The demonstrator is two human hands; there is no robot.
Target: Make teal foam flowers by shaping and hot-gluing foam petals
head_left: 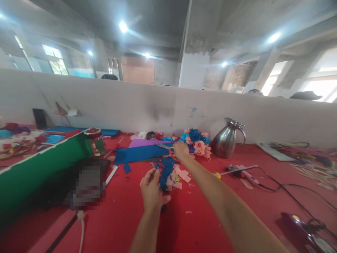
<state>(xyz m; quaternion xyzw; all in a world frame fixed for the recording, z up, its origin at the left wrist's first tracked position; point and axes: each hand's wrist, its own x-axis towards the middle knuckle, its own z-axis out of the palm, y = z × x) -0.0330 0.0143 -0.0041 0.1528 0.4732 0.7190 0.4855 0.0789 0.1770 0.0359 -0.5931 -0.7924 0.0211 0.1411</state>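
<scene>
One blue scrap (156, 166) is pinched in the left hand (152, 189), while the right hand (181, 151) grips scissors (163, 146), which could nick the blue sheet (142, 154) if dipped.

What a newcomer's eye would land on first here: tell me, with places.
The bright red tabletop fills the lower view, and toward its back, right of centre, a shiny metal jug stands before the pale partition. Just left of the jug sits a bunch of blue and pink flowers. In the middle, the left hand pinches a blue scrap and the right hand holds scissors near a blue sheet.
</scene>
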